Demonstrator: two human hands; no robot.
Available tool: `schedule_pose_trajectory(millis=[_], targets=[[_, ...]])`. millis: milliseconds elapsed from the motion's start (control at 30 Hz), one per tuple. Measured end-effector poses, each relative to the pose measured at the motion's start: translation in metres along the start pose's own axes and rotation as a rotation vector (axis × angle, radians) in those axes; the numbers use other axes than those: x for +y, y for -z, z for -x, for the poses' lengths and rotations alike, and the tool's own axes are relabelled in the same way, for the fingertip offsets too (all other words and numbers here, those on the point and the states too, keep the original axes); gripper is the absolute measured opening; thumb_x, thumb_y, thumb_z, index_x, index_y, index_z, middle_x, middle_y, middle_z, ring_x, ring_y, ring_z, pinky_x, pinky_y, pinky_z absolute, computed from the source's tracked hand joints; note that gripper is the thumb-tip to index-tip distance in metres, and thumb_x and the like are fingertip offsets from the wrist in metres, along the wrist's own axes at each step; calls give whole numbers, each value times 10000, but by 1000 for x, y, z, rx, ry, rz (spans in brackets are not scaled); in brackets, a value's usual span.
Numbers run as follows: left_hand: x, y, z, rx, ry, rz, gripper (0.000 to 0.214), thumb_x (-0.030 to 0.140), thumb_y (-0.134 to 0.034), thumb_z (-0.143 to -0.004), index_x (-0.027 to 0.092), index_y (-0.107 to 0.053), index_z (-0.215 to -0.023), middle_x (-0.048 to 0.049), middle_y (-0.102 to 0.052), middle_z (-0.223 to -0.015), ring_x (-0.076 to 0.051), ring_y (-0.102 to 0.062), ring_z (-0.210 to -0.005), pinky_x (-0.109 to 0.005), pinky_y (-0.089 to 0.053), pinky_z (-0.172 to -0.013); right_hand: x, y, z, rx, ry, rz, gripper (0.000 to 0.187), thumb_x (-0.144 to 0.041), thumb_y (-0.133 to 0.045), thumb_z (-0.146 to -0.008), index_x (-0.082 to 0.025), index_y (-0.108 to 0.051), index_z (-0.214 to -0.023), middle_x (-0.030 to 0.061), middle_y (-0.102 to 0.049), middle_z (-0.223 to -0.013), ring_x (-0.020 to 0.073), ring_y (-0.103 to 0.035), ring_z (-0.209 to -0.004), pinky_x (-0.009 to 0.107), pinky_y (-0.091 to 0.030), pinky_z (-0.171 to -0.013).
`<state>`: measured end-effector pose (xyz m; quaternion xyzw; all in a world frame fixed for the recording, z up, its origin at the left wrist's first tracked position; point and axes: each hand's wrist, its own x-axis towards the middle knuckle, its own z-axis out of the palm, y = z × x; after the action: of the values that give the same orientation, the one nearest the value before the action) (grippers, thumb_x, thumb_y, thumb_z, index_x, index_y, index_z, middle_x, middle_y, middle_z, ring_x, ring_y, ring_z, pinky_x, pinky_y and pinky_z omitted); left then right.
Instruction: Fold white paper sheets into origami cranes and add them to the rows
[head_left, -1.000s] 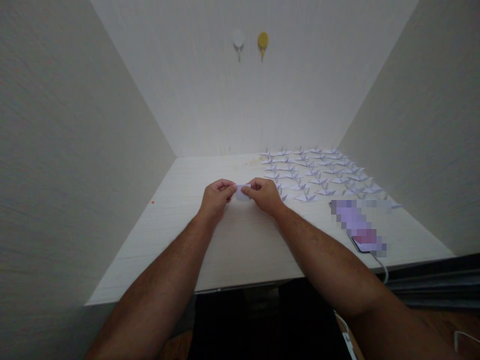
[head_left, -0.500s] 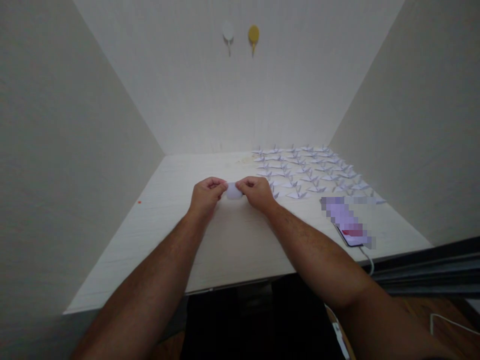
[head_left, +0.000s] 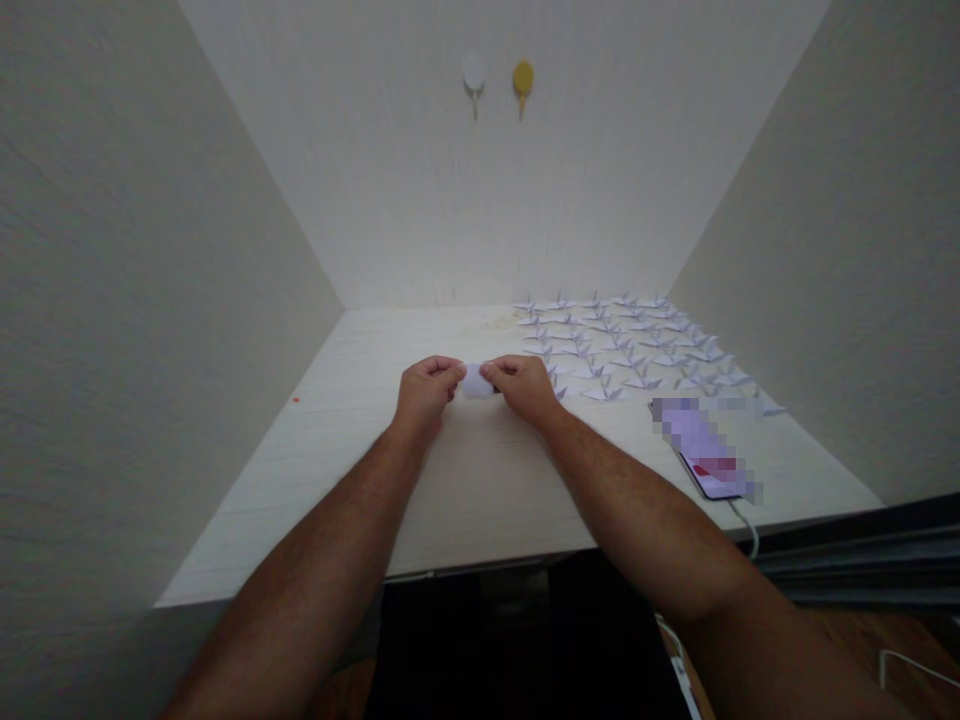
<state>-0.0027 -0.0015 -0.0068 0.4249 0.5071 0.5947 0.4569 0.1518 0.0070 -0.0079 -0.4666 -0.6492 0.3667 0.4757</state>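
Note:
A small piece of white paper [head_left: 477, 382] is stretched between my two hands, just above the middle of the desk. My left hand [head_left: 429, 393] pinches its left edge between thumb and fingers. At the opposite edge my right hand [head_left: 523, 383] grips it the same way, thumb on top. Any folds in the paper are too faint to make out. Beyond and to the right of my right hand stand several rows of folded white paper cranes [head_left: 616, 343], the nearest partly hidden behind that hand.
A phone [head_left: 701, 450] with a blurred screen lies right of my right forearm, a white cable [head_left: 745, 528] running off the front edge. A small orange speck [head_left: 296, 400] marks the pale desk [head_left: 300, 480] at left. Two hooks, one white [head_left: 473, 75], one yellow [head_left: 523, 78], hang on the back wall.
The whole view has shifted a little, so everything appears slightly further right. Both hands keep their pinch on the paper, with only a slight change at the fingers.

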Motion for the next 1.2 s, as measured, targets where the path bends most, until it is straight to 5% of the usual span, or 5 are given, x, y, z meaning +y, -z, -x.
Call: schedule_pose_trajectory(millis=[200,567,800,1033,1200], targets=[[2,1,0,4,30,99,179,223,-740,-557,138,-627,-667,46,-472,-479,-62,-395,-444,-202,-263,-431,0,1,2,-102,-3,9,282,-367,-589,-818,-128,-717,-742,22,-661,-603,126,-611,-565,212,-433,-543],[2,4,-2,-74,89,60,150,182,-693,-561,172,-618,-690,52,-459,-463,-78,-390,-431,-210,-223,-418,3,1,1,-37,50,209,258,-284,-568,-839,-152,-703,-663,-2,-651,-536,109,-587,-527,206,-400,-556],[6,6,1,-164,-110,-142,309,297,-761,-634,169,-741,-914,-31,-699,-755,-135,-587,-663,-256,-422,-619,1,0,1,-155,78,297,275,-292,-576,-861,-155,-695,-655,-8,-641,-542,93,-562,-530,198,-367,-553],[2,5,0,-174,-171,-234,132,260,-763,-611,164,-691,-667,-5,-654,-625,-109,-541,-570,-251,-408,-592,1,-3,0,-231,135,383,387,-404,-521,-919,-150,-709,-695,14,-659,-585,93,-572,-573,202,-353,-565],[-5,5,-3,-102,-123,-123,144,263,-752,-599,166,-662,-655,9,-624,-587,-100,-517,-530,-237,-383,-541,0,-1,2,-270,120,353,309,-287,-538,-880,-147,-700,-657,7,-665,-591,89,-569,-564,202,-359,-571]])
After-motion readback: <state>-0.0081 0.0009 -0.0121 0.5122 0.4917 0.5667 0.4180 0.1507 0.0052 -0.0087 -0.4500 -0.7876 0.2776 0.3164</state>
